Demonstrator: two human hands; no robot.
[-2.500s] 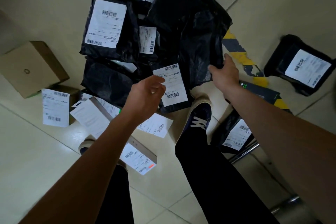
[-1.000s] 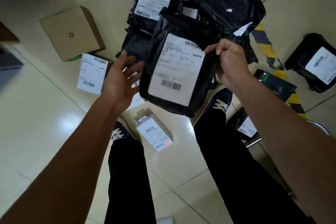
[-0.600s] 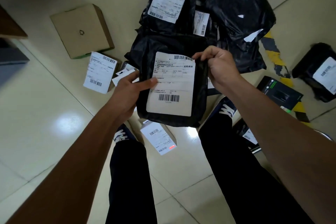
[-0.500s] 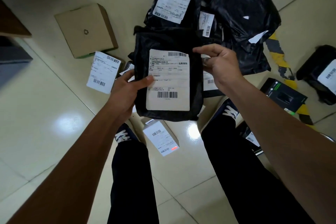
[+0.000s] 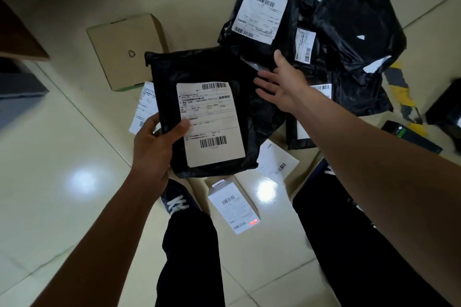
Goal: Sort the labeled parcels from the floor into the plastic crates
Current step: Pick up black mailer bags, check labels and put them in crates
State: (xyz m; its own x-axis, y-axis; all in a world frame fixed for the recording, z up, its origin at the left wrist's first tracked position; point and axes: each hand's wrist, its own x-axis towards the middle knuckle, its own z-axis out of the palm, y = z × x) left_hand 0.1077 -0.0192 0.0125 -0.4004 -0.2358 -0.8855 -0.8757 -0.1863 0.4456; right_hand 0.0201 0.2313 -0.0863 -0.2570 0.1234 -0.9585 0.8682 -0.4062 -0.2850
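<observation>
- A person standing on a pale tiled floor (image 5: 62, 147) holds a black parcel (image 5: 207, 112) in the left hand (image 5: 156, 143) — thumb pressed on the edge of its white shipping label (image 5: 210, 123), fingers curled behind the bag's left side.
- The parcel is lifted clear of the floor, label up, in front of the person's legs and overlapping the near edge of the heap.
- The right hand (image 5: 280, 83) holds nothing: fingers spread and straight, palm turned toward the held parcel, just beside its right edge and above the pile.
- A heap of black mailer bags (image 5: 349, 32) lies on the floor toward the upper right, several showing white barcode labels; one labelled bag (image 5: 260, 11) sits at the heap's left side.
- A brown cardboard box (image 5: 124, 50) printed with a recycling mark rests on the floor to the left of the heap, well apart from both hands.
- A small white labelled box (image 5: 233, 207) lies between the person's shoes — near the dark sneaker (image 5: 178, 200) of the left foot.
- A second white labelled packet (image 5: 277, 159) lies on the floor just below the held parcel's lower right corner.
- Yellow-and-black hazard tape (image 5: 401, 92) runs across the floor at the right, with a dark box bearing green lettering (image 5: 409, 136) just beside it.
</observation>
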